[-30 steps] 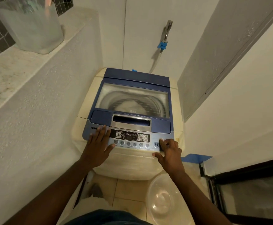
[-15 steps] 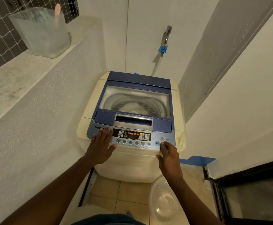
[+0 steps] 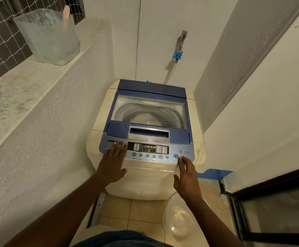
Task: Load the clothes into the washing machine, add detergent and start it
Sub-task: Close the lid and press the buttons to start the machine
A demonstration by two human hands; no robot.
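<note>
The washing machine stands in a narrow alcove between 2 white walls, with its blue glass lid closed. Pale contents show dimly through the glass; what they are cannot be told.

The left hand lies flat and open on the left end of the control panel, fingers extended over the printed brand lettering, holding nothing. The right hand is also open and empty; its index fingertip sits at the panel's front edge just right of the start/pause button and below the power button.

Compared with 0.5 s ago, the display now shows a green character alongside the orange indicators. Both hands sit slightly lower on the panel, and the right hand's fingers are spread wider.

A frosted plastic container stands on the ledge at left. A clear plastic basin rests on the tiled floor below the right wrist. A tap with a blue fitting is mounted on the wall behind the machine.
</note>
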